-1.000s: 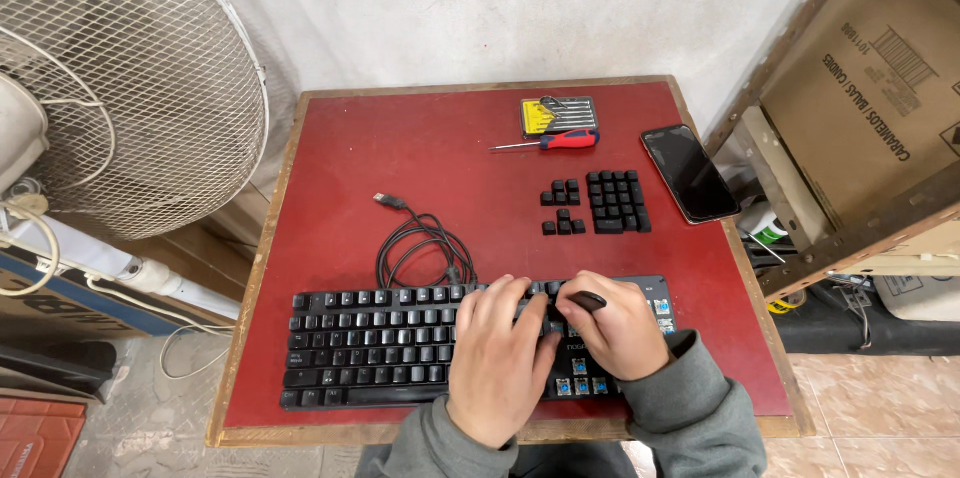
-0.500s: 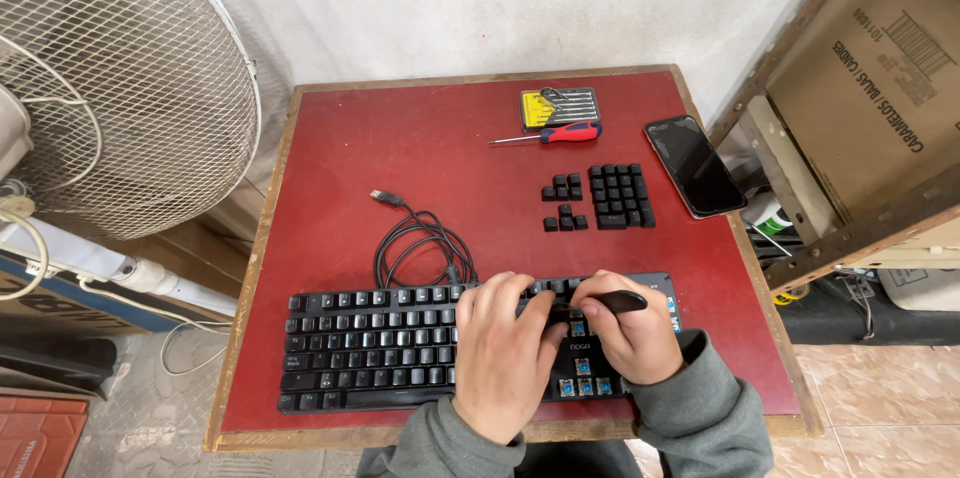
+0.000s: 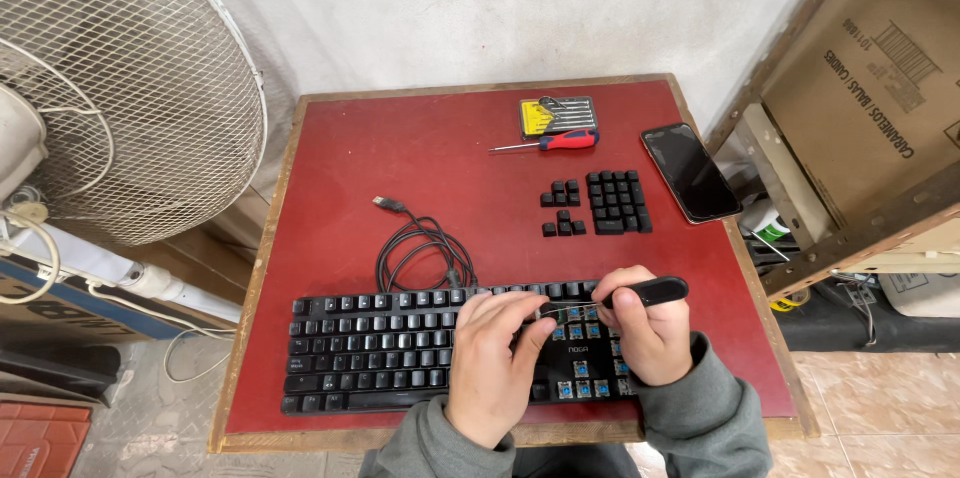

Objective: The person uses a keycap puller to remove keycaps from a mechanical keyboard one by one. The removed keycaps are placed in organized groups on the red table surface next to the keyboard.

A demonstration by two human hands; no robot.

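You are working on a black keyboard point(image 3: 400, 358) showing blue switches point(image 3: 583, 368), over a red counter point(image 3: 400, 158); the screwdriver point(image 3: 548, 143) is showing a red handle.

Under your hands lies a black matt plastic keyboard point(image 3: 400, 358), its bared part showing blue plastic switches point(image 3: 583, 370). Your right hand point(image 3: 645, 333) grips a slim glossy black plastic tool with a thin metal end point(image 3: 640, 293). The surface point(image 3: 340, 168) is smooth matt red with a bare wooden rim. Near its far edge lie loose matt black plastic keycaps point(image 3: 618, 203), a red-handled metal screwdriver point(image 3: 548, 143) and a glossy glass-fronted black phone point(image 3: 690, 173). Your sleeves point(image 3: 705, 418) are soft grey cloth.
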